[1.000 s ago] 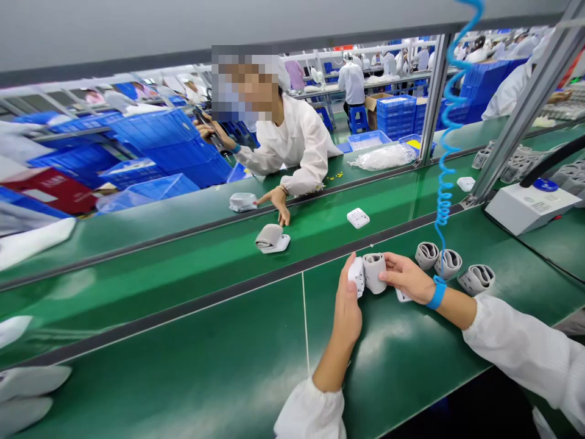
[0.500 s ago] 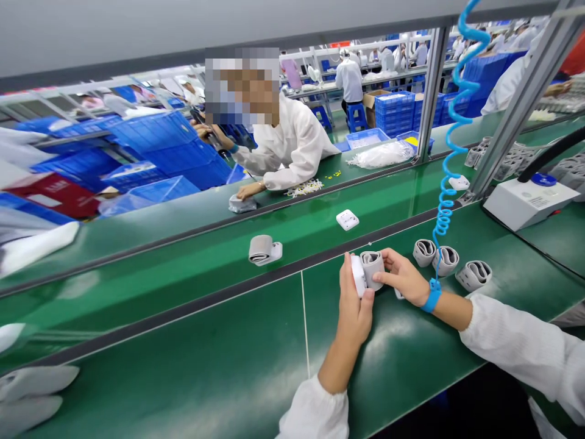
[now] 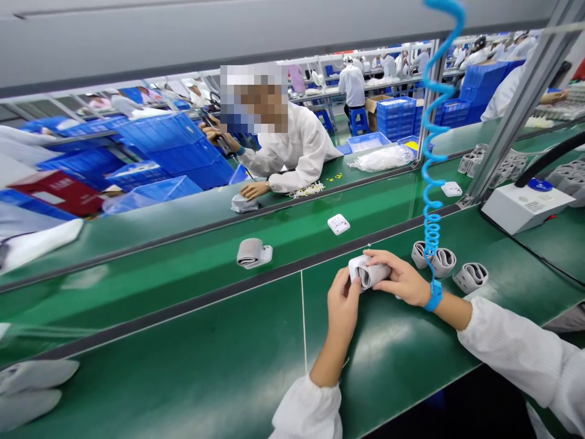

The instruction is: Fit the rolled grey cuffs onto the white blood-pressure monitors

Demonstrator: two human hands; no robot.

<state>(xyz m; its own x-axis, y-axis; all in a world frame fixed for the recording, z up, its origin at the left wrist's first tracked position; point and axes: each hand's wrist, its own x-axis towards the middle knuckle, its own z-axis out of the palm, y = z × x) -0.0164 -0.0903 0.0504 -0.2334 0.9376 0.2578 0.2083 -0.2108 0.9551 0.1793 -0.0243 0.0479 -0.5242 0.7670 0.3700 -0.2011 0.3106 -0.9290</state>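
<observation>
Both my hands hold a rolled grey fabric cuff (image 3: 370, 274) with a white plastic unit (image 3: 356, 265) at its left end. My left hand (image 3: 343, 303) grips the unit end from below, and my right hand (image 3: 400, 277) wraps over the cuff. Several similar rolled grey cuffs (image 3: 470, 277) stand on the green bench just right of my right hand. A blue wristband (image 3: 434, 296) circles my right wrist, with a coiled blue cord (image 3: 431, 177) rising from it. On the belt ahead lie a cuff with its white unit (image 3: 253, 253) and a bare white unit (image 3: 339, 224).
A co-worker's hand (image 3: 253, 190) rests on a white-and-grey item (image 3: 244, 204) across the green belts. A metal frame post (image 3: 516, 103) rises at the right, beside a white box device (image 3: 525, 207). Blue crates (image 3: 159, 146) are stacked behind.
The cuff in my hands has turned from upright to lying sideways, with the white unit now at its left end. The items on the belt have shifted left.
</observation>
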